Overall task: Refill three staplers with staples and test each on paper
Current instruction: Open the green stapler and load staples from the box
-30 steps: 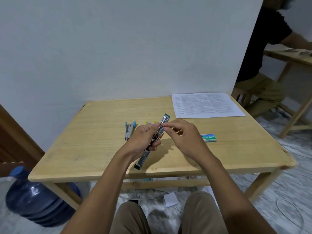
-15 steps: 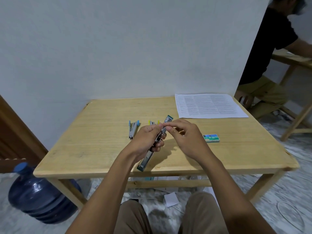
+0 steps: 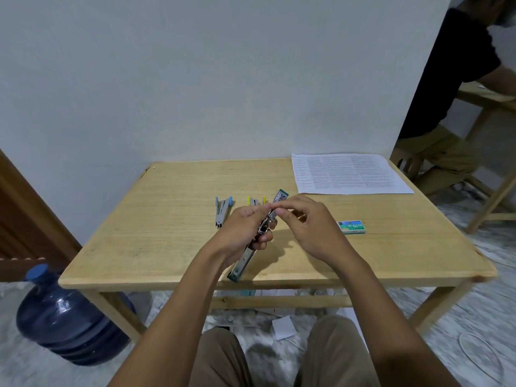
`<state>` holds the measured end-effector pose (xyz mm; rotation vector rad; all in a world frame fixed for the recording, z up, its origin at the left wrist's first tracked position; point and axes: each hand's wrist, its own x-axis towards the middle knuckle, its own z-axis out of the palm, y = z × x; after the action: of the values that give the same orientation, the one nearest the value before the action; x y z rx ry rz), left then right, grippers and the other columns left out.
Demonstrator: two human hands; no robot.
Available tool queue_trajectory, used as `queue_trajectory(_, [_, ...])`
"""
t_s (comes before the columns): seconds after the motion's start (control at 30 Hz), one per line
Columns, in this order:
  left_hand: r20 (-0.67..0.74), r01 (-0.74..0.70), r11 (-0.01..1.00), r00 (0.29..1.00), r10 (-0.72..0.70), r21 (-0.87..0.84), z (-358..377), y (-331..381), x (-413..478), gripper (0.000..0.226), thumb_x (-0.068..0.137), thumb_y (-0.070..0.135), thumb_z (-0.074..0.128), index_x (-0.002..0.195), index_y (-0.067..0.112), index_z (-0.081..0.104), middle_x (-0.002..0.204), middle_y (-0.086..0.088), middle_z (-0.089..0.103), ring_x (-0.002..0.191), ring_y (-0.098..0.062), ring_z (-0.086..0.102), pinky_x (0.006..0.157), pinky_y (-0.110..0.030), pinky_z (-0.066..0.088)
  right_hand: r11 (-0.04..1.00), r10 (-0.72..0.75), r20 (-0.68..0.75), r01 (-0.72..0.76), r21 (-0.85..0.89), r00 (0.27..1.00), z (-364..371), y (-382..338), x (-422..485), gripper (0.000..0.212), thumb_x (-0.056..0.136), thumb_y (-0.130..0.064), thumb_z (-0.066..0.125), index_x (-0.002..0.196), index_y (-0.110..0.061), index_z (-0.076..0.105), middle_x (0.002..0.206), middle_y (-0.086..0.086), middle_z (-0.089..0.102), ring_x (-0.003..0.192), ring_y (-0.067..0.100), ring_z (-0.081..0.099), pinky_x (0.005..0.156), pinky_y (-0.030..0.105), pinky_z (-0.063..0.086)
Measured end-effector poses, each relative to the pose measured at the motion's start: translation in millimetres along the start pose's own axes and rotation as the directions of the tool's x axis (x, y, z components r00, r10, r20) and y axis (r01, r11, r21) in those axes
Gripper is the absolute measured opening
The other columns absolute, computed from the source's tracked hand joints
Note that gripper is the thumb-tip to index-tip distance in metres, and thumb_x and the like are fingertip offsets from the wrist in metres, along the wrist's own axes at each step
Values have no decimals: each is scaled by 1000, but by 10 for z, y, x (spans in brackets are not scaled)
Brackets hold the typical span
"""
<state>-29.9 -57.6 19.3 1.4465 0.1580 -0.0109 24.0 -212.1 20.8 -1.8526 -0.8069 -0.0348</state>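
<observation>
A: Where's the green stapler (image 3: 242, 263)?
B: Above the wooden table (image 3: 156, 233), opened out straight. The left hand (image 3: 245, 227) curls round its middle, lower end slanting towards the near edge.
A: And the right hand (image 3: 310, 230)?
B: Thumb and forefinger pinch the stapler's upper half — anything between them is too small to tell.
A: The others?
B: Blue stapler (image 3: 222, 210) and yellow stapler (image 3: 255, 201) lie beyond the hands, the staple box (image 3: 351, 227) to the right, the printed paper (image 3: 349, 174) at the far right corner.
</observation>
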Motion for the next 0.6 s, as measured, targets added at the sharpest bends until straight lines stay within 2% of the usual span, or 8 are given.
queue_trajectory(0.13, [-3,-1,1000,1000,1,9,-4,-3,-1,33,106,26,43,116,13,72,68,1,54,48,-10,42,42,-20,33,1000,-14,-5,14,-28,1000,25,14,-2,26,95,-19,64,101,-43,71,88,-18,61,79,-3,56,70,10,40])
queue_trajectory(0.2, [-11,4,1000,1000,-4,16,-5,-12,-9,33,106,25,43,113,13,73,67,2,54,48,-10,42,42,-21,33,997,-6,-8,6,-72,1000,34,33,-1,25,95,-23,65,100,-46,71,88,-20,60,78,1,56,71,19,44])
queue_trajectory(0.33, [-1,25,999,1000,-25,27,1,-33,-12,33,106,28,44,92,9,68,72,-2,54,48,-11,43,43,-22,32,979,11,-45,-20,-203,999,65,64,-2,20,94,-31,65,110,-39,73,89,-22,60,77,6,58,70,28,48])
queue_trajectory(0.4, [-12,46,999,999,-46,23,9,-43,-8,32,105,28,45,92,9,66,71,-2,54,48,-11,42,43,-22,32,973,19,-74,-36,-228,997,77,79,-9,22,93,-33,66,114,-37,71,89,-23,62,78,7,59,70,30,50])
queue_trajectory(0.5, [-36,95,995,995,-95,12,23,-57,-5,31,106,25,45,91,8,65,68,-2,54,46,-11,42,42,-21,31,974,59,-100,-79,-214,993,109,121,-18,12,89,-33,69,99,-40,67,84,-25,64,71,6,58,65,28,49])
queue_trajectory(0.6, [-54,158,987,986,-158,-8,39,-61,6,28,106,20,43,91,5,62,68,-5,53,47,-13,42,41,-22,29,971,124,-119,-145,-188,985,149,180,-14,7,86,-35,72,87,-34,66,83,-23,66,64,5,55,61,27,48])
